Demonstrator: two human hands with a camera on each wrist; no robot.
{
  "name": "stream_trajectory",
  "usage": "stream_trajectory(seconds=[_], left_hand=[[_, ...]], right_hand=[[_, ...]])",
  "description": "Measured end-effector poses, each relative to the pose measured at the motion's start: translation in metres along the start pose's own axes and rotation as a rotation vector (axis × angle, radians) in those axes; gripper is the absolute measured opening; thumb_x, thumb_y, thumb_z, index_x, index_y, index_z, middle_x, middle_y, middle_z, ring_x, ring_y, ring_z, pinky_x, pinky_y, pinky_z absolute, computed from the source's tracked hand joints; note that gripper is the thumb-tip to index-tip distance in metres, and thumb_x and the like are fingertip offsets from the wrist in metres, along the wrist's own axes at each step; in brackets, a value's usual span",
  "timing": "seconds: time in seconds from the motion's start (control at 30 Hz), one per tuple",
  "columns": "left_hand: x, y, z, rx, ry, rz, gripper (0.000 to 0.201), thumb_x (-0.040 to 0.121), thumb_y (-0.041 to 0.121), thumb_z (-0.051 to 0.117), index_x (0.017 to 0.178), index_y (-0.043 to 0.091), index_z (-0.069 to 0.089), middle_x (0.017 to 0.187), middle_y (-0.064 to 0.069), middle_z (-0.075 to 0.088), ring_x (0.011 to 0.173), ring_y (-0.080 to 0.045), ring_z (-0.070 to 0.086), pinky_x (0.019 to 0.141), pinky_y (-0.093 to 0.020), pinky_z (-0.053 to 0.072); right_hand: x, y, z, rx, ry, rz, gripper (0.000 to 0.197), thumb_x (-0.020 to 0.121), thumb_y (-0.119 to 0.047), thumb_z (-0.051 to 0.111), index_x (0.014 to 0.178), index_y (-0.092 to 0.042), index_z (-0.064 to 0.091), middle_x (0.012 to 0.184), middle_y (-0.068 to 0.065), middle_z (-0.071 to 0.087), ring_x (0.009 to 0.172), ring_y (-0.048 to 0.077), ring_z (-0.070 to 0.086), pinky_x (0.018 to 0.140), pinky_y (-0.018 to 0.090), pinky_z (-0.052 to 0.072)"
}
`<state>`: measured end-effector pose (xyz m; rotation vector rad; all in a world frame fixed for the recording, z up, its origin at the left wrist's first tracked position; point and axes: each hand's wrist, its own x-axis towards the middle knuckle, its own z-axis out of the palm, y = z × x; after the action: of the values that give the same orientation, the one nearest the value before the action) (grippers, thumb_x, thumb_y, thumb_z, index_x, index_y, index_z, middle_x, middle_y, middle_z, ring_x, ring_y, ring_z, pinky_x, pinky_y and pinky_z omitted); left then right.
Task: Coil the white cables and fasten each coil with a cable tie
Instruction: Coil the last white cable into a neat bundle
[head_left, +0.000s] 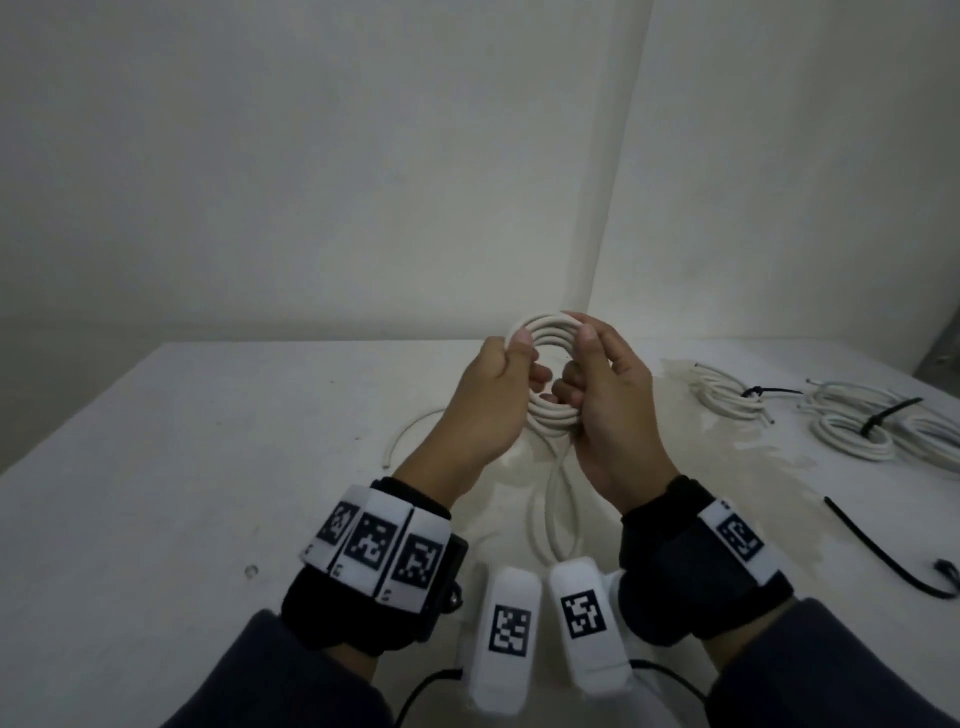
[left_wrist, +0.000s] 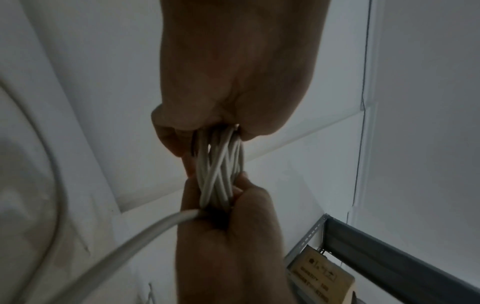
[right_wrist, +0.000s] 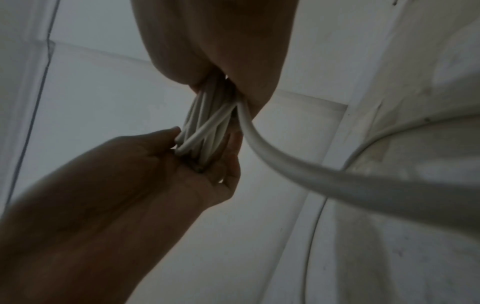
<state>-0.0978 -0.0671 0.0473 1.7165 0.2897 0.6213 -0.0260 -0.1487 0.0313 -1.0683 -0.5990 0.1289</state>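
I hold a white cable coil (head_left: 551, 338) upright above the white table (head_left: 208, 467), in front of the wall corner. My left hand (head_left: 524, 358) grips the coil's left side, thumb on top and fingers curled through the ring. My right hand (head_left: 582, 364) grips the right side the same way. In the left wrist view the bundled strands (left_wrist: 221, 170) cross between both hands. A loose tail (head_left: 558, 499) hangs from the coil's bottom and loops on the table; it also shows as the tail (right_wrist: 311, 168) leaving my right hand. A loose black cable tie (head_left: 878, 551) lies at the right.
Coils fastened with black ties lie at the right: one coil (head_left: 727, 397) nearer, another (head_left: 852, 434) farther right. A white cable end (head_left: 410, 431) curves on the table left of my left arm. A metal shelf holding a cardboard box (left_wrist: 319, 275) stands nearby.
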Motion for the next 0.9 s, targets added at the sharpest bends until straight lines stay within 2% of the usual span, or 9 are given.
stream_trajectory(seconds=[0.1, 0.17, 0.3, 0.37, 0.43, 0.57, 0.7, 0.8, 0.9], left_hand=[[-0.005, -0.003, 0.008, -0.040, -0.140, -0.081, 0.037, 0.103, 0.034, 0.031, 0.123, 0.010, 0.051, 0.117, -0.006, 0.062, 0.108, -0.019, 0.061, 0.099, -0.035, 0.047], [-0.006, -0.006, 0.010, -0.006, -0.220, -0.138, 0.041, 0.102, 0.040, 0.030, 0.128, 0.015, 0.050, 0.122, -0.003, 0.060, 0.112, -0.019, 0.059, 0.099, -0.034, 0.045], [-0.007, -0.008, 0.009, 0.097, -0.234, -0.393, 0.053, 0.098, 0.054, 0.032, 0.097, 0.010, 0.061, 0.085, -0.007, 0.066, 0.071, -0.016, 0.062, 0.065, -0.025, 0.050], [-0.010, -0.010, 0.008, 0.177, -0.407, -0.550, 0.067, 0.096, 0.060, 0.028, 0.076, 0.007, 0.064, 0.064, -0.008, 0.068, 0.051, -0.014, 0.061, 0.046, -0.018, 0.041], [-0.014, -0.016, 0.012, 0.236, -0.595, -0.654, 0.082, 0.094, 0.065, 0.021, 0.071, 0.002, 0.068, 0.062, -0.011, 0.070, 0.049, -0.015, 0.064, 0.040, -0.015, 0.036], [-0.013, -0.029, 0.015, 0.290, -0.701, -0.751, 0.086, 0.088, 0.074, 0.022, 0.082, 0.002, 0.069, 0.065, -0.013, 0.071, 0.051, -0.016, 0.066, 0.039, -0.013, 0.033], [-0.012, -0.040, 0.019, 0.271, -0.727, -0.773, 0.058, 0.090, 0.059, 0.045, 0.102, 0.005, 0.062, 0.064, -0.005, 0.070, 0.049, -0.010, 0.062, 0.046, -0.014, 0.038], [-0.011, -0.050, 0.024, 0.029, -0.640, -0.787, 0.028, 0.087, 0.030, 0.066, 0.089, 0.003, 0.066, 0.072, -0.007, 0.069, 0.059, -0.012, 0.062, 0.056, -0.019, 0.049], [-0.010, -0.053, 0.023, -0.104, -0.505, -0.791, 0.004, 0.084, 0.002, 0.067, 0.083, -0.001, 0.067, 0.076, -0.013, 0.069, 0.065, -0.016, 0.070, 0.062, -0.021, 0.057]], right_hand=[[0.002, 0.009, -0.013, 0.002, 0.096, -0.002, 0.025, 0.103, -0.019, 0.042, 0.095, -0.016, 0.065, 0.063, 0.002, 0.049, 0.048, 0.006, 0.037, 0.052, 0.023, 0.041], [0.004, 0.012, -0.023, 0.043, 0.170, 0.011, 0.025, 0.103, -0.019, 0.042, 0.094, -0.016, 0.064, 0.068, 0.001, 0.051, 0.049, 0.004, 0.038, 0.049, 0.018, 0.039], [0.009, 0.012, -0.040, 0.229, 0.315, 0.067, 0.024, 0.103, -0.017, 0.041, 0.094, -0.015, 0.064, 0.062, -0.008, 0.052, 0.045, 0.001, 0.037, 0.046, 0.013, 0.038], [0.011, 0.012, -0.047, 0.298, 0.367, 0.097, 0.024, 0.103, -0.017, 0.041, 0.095, -0.015, 0.063, 0.055, -0.010, 0.050, 0.043, 0.001, 0.037, 0.045, 0.013, 0.038], [0.011, 0.013, -0.051, 0.331, 0.387, 0.117, 0.023, 0.103, -0.019, 0.042, 0.096, -0.016, 0.063, 0.052, -0.010, 0.047, 0.043, 0.001, 0.037, 0.045, 0.013, 0.038], [0.009, 0.013, -0.049, 0.335, 0.377, 0.115, 0.022, 0.103, -0.021, 0.041, 0.101, -0.016, 0.063, 0.051, -0.009, 0.042, 0.044, 0.002, 0.035, 0.046, 0.014, 0.038], [0.008, 0.011, -0.045, 0.366, 0.360, 0.115, 0.021, 0.103, -0.020, 0.042, 0.104, -0.015, 0.062, 0.051, -0.008, 0.041, 0.044, 0.002, 0.036, 0.046, 0.014, 0.039], [0.007, 0.013, -0.043, 0.366, 0.347, 0.122, 0.021, 0.103, -0.019, 0.042, 0.102, -0.016, 0.063, 0.052, -0.008, 0.041, 0.044, 0.002, 0.035, 0.047, 0.015, 0.040], [0.007, 0.014, -0.044, 0.361, 0.347, 0.125, 0.022, 0.103, -0.018, 0.041, 0.103, -0.015, 0.062, 0.054, -0.007, 0.042, 0.043, 0.002, 0.036, 0.047, 0.015, 0.040]])
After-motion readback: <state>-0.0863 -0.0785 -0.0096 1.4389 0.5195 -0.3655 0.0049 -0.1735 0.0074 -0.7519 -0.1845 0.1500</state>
